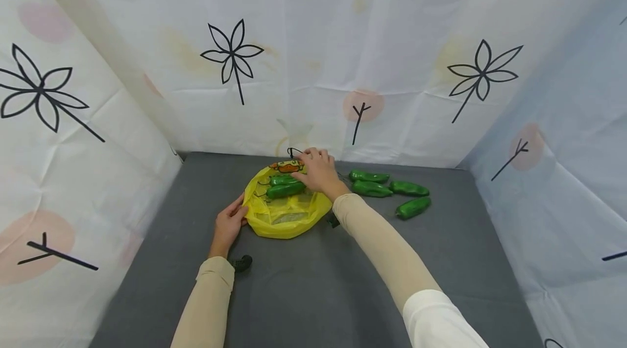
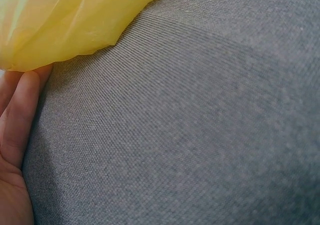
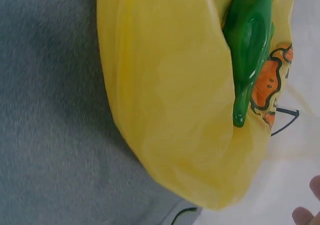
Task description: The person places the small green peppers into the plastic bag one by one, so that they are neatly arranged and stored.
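Observation:
A yellow plastic bag [image 1: 289, 231] lies with its mouth spread wide on the grey table, green peppers [image 1: 286, 190] inside toward the back. At its left rim my left hand [image 1: 229, 225] pinches the plastic; the left wrist view shows those fingers [image 2: 22, 117] against the bag [image 2: 70, 25]. My right hand [image 1: 318, 171] is over the back right rim, fingers spread and slightly bent, with nothing visible in it. In the right wrist view only its fingertips show at the lower right corner, apart from the bag [image 3: 170, 95] and a glossy green pepper [image 3: 250, 40].
Several green peppers [image 1: 372, 189] lie on the grey table [image 1: 303, 293] to the right of the bag. A dark object [image 1: 334, 221] shows beside the right forearm. A dark band [image 1: 242, 263] is at the left wrist. Patterned white cloth [image 1: 313, 65] surrounds the table's back and sides.

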Available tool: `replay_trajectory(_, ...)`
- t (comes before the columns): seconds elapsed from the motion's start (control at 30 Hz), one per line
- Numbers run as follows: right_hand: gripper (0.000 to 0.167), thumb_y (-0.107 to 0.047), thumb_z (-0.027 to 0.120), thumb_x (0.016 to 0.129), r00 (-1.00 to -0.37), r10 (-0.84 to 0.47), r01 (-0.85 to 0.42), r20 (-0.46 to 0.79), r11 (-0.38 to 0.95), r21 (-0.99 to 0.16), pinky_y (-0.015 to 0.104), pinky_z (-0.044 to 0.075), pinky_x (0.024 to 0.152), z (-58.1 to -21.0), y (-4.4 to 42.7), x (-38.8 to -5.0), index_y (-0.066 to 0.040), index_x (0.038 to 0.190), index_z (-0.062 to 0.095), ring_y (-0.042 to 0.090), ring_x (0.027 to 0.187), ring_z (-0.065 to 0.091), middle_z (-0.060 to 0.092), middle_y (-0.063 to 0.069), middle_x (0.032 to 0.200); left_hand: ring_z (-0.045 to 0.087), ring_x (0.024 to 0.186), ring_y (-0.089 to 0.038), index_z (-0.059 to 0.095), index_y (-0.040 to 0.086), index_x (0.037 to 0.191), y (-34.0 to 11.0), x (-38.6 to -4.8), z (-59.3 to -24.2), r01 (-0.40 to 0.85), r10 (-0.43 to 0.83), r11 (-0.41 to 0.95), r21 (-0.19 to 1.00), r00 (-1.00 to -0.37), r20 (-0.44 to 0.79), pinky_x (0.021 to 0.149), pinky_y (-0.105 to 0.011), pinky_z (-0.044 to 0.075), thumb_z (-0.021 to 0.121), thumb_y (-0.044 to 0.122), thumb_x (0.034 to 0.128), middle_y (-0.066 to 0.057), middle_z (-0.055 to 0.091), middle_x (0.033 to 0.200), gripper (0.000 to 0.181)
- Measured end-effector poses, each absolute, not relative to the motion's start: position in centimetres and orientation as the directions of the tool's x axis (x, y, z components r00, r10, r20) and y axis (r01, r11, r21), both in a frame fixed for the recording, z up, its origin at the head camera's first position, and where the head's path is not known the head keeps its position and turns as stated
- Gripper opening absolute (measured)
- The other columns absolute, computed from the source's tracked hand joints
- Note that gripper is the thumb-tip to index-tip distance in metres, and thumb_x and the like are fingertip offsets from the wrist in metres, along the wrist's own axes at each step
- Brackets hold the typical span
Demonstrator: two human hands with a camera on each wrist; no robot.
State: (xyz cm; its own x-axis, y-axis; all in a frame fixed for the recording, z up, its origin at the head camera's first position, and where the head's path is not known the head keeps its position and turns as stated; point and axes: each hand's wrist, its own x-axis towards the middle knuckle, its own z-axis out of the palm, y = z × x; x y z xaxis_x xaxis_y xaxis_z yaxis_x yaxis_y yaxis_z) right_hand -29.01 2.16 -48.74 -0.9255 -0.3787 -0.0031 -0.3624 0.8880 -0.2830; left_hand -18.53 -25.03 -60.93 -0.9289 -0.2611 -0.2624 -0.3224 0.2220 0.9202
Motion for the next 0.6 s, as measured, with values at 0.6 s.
replay_trajectory(0.6, 0.073, -0.073, 0.042, 0.098, -0.949, -0.312, -0.300, -0.043, 0.936, -0.182, 0.062, 0.014, 0.126, -49.0, 4.2, -29.2, -0.038, 0.161, 0.029, 0.037, 0.155, 0.021, 0.020, 0.003, 0.170, 0.065, 0.104, -0.005, 0.049, 0.042, 0.150, -25.0, -18.6, -60.7, -0.357, -0.282, 0.240, 0.903, -0.916, -0.287, 0.076, -0.013, 0.055, 0.062, 0.039, 0.1022, -0.004, 0.063, 0.145, 0.050)
